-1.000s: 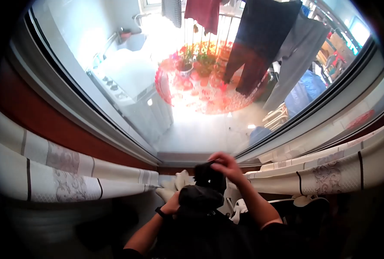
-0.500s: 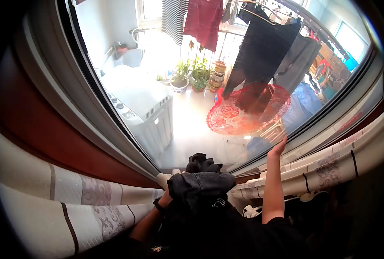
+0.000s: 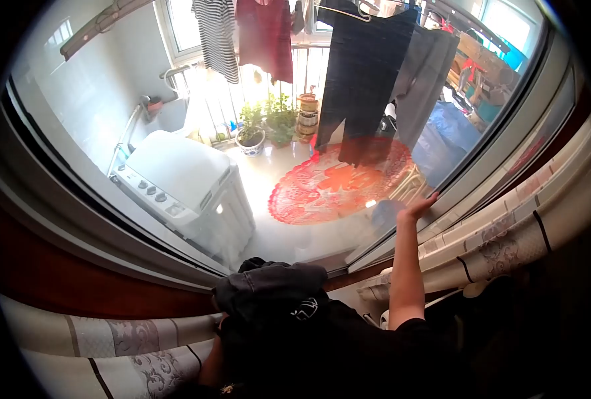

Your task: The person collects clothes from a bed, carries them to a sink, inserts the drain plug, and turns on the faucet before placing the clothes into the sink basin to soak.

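Note:
A bundle of dark clothes is held against my front, low in the middle of the head view. My left hand is under its left side, closed on it; the fingers are hidden by the cloth. On the right, my right arm reaches forward. My right hand rests against the edge of the sliding glass door, fingers stretched out, gripping nothing. The doorway in front of me stands open onto a balcony.
A white washing machine stands left past the doorway. A red lacy mat lies on the tiled floor. Black trousers and a dark red garment hang above. Potted plants stand behind. Curtains flank the doorway.
My view has turned, so the balcony looks shifted left and the washing machine shows more fully. The clothes bundle sits further left. My right hand is still at the door's edge.

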Demonstrator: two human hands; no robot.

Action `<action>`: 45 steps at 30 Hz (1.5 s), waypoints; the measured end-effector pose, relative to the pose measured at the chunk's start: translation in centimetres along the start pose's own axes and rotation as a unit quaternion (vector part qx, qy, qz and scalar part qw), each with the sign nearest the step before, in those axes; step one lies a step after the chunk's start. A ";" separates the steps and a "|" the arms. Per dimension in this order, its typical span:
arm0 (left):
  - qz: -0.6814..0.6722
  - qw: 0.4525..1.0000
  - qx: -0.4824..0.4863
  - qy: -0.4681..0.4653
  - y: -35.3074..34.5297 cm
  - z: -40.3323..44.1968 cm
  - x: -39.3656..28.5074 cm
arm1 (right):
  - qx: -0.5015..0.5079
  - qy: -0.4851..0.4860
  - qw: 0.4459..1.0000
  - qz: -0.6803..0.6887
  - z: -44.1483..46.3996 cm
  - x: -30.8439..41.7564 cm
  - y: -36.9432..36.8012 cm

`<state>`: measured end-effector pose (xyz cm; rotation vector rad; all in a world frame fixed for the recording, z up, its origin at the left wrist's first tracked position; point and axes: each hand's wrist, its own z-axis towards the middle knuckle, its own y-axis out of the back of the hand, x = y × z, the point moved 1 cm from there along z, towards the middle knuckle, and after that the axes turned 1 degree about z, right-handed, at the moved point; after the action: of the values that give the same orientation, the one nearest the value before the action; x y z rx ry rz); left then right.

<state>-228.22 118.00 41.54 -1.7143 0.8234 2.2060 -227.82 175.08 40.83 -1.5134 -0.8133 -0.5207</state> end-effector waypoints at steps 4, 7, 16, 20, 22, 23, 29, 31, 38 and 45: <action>0.011 1.000 -0.006 -0.009 0.9 -0.1 -0.3 | 0.004 0.036 0.996 -0.077 1.4 -2.6 3.8; 0.037 0.998 -0.002 -0.050 2.4 0.1 -1.6 | 0.144 0.059 0.961 -0.227 -5.0 -3.3 9.4; 0.215 0.956 0.090 -0.178 7.4 1.7 -11.4 | 0.786 -0.185 0.552 -0.208 -34.8 -3.4 -7.3; 0.409 0.904 0.010 -0.127 9.7 -0.6 -13.5 | 0.810 -0.417 0.399 -0.102 -41.0 -11.4 -11.0; 0.502 0.843 -0.070 -0.180 10.3 -1.8 -13.8 | 0.823 -0.425 0.363 -0.105 -45.0 -9.5 -12.0; 0.539 0.825 -0.078 -0.148 10.7 -2.5 -13.9 | 0.850 -0.364 0.369 -0.091 -46.5 -9.0 -12.2; 0.634 0.766 -0.093 -0.053 15.4 -9.9 -17.0 | 0.597 -0.651 0.467 0.048 -55.2 -9.2 -10.0; 0.654 0.750 -0.093 -0.037 12.9 -7.8 -17.5 | 0.681 -0.539 0.493 0.051 -52.3 -13.1 -9.6; 0.711 0.698 -0.074 -0.028 10.9 -8.1 -17.1 | 0.307 -0.867 0.256 0.298 -50.6 -13.6 -10.6; 0.764 0.637 -0.100 -0.039 10.0 -10.7 -19.6 | 0.143 -0.918 0.264 0.258 -44.7 -13.8 -11.1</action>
<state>-218.77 106.95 61.21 -0.7192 2.8111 3.1795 -238.65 128.30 43.28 -1.2142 -1.6683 2.3895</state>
